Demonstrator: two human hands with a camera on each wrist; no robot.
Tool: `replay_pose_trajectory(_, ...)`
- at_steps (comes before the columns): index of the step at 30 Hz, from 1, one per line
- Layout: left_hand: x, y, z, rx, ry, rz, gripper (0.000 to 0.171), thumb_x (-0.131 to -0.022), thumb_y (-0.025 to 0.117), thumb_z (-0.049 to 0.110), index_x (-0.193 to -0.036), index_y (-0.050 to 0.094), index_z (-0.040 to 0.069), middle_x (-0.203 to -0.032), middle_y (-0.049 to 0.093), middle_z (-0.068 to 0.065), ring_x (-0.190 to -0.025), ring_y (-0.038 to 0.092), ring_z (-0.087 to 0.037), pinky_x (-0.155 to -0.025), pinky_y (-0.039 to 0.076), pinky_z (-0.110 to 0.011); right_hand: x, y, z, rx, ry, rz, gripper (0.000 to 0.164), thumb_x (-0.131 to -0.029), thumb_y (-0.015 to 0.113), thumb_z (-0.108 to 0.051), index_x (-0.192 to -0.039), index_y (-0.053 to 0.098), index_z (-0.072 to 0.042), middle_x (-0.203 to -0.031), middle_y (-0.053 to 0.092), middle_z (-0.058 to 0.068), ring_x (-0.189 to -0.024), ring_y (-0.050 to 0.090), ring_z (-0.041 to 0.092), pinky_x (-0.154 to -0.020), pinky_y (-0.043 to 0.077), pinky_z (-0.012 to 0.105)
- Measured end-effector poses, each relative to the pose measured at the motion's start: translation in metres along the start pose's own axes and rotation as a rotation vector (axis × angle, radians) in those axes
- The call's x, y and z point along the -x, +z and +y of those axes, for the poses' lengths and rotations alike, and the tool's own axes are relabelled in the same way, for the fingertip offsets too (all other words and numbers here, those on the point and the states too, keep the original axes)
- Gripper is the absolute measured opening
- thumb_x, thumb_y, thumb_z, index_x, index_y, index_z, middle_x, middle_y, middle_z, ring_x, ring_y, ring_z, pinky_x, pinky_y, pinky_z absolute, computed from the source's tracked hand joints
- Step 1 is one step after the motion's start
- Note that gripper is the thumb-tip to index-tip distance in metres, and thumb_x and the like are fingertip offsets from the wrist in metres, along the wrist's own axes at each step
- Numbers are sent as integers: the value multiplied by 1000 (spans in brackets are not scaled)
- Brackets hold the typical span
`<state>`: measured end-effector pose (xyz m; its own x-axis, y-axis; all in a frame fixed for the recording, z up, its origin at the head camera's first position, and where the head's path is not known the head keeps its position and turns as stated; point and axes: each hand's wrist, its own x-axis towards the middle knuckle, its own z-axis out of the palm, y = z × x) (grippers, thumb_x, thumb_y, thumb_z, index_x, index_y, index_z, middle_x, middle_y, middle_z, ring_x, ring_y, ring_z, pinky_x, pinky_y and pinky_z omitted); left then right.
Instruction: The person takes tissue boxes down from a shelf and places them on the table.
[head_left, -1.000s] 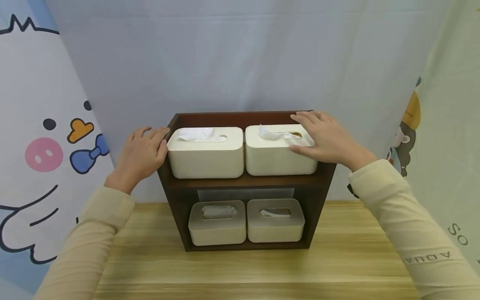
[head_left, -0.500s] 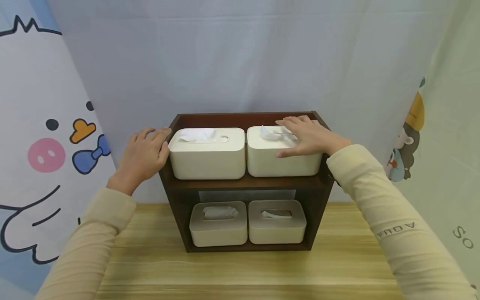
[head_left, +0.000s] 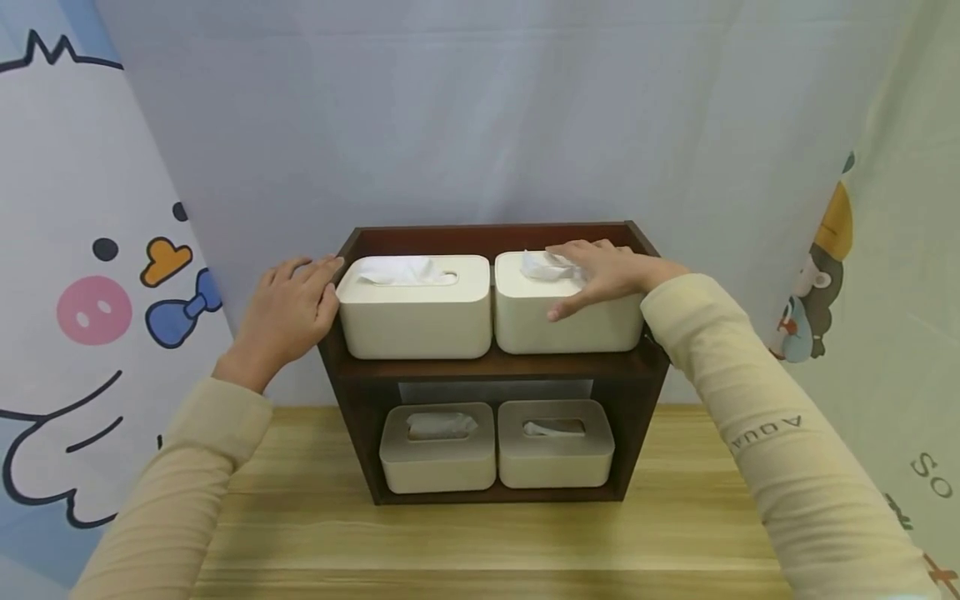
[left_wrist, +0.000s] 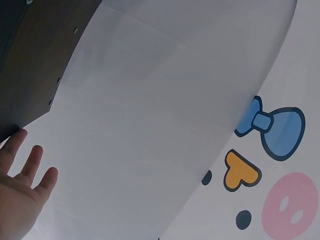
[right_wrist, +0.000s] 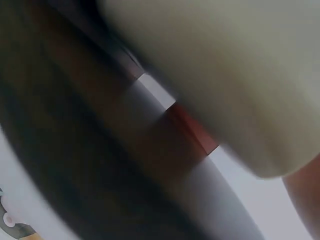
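A dark brown two-tier shelf (head_left: 495, 367) holds two white tissue boxes in its upper tier and two in its lower one. At the shelf's upper left corner, my left hand (head_left: 285, 308) touches the side edge, its fingers fairly straight; in the left wrist view its fingertips meet the dark panel (left_wrist: 35, 75). My right hand (head_left: 611, 271) is spread over the upper right tissue box (head_left: 525, 325), fingers above its lid near the tissue and thumb in front of its front face. Whether it presses the box is unclear. Beside it sits the upper left tissue box (head_left: 416, 329).
The lower left tissue box (head_left: 438, 471) and lower right tissue box (head_left: 555, 467) stand side by side. The shelf stands on a wood-grain table (head_left: 480, 542) before a pale curtain (head_left: 487, 125). Printed cartoon cloths hang at both sides.
My right hand has moved left and slightly down, from the shelf's upper right corner to over the upper right tissue box. The left hand stays at the shelf's corner.
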<state>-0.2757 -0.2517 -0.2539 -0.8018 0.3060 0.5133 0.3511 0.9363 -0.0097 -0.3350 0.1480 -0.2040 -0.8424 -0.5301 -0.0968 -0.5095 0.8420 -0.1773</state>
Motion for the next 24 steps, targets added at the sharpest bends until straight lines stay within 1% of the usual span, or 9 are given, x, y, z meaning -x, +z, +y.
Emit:
replay_pose_trajectory(4, 1, 0, 0, 4, 0, 0, 45, -97, 28, 23, -138, 42, 10, -137, 45, -16, -125, 36, -40, -104, 27, -56, -2, -1, -3, 46, 2, -39, 105, -68, 64, -64, -148, 13, -19, -152, 13, 13, -135, 15, 43, -103, 19, 63)
replay_pose_trajectory(9, 1, 0, 2, 12, -3, 4, 45, -97, 28, 23, -138, 42, 10, -137, 45, -16, -124, 37, -39, -103, 27, -56, -2, -2, -4, 48, -2, -53, 104, -69, 65, -62, -148, 14, -19, -152, 13, 14, -134, 17, 43, -102, 19, 63)
replay_pose_trajectory(15, 1, 0, 3, 15, -4, 7, 45, -98, 28, 24, -138, 42, 10, -137, 46, -16, -124, 37, -39, -103, 27, -55, -2, -1, -2, 44, -28, -22, 102, -67, 67, -62, -147, 20, -18, -149, 21, 14, -129, 24, 40, -99, 23, 62)
replay_pose_trajectory(24, 1, 0, 2, 16, -8, 6, 45, -98, 28, 23, -138, 42, 9, -138, 45, -16, -124, 37, -39, -103, 28, -55, -4, 1, -3, 33, -27, 31, 99, -65, 69, -62, -144, 27, -21, -147, 27, 9, -125, 28, 36, -100, 27, 57)
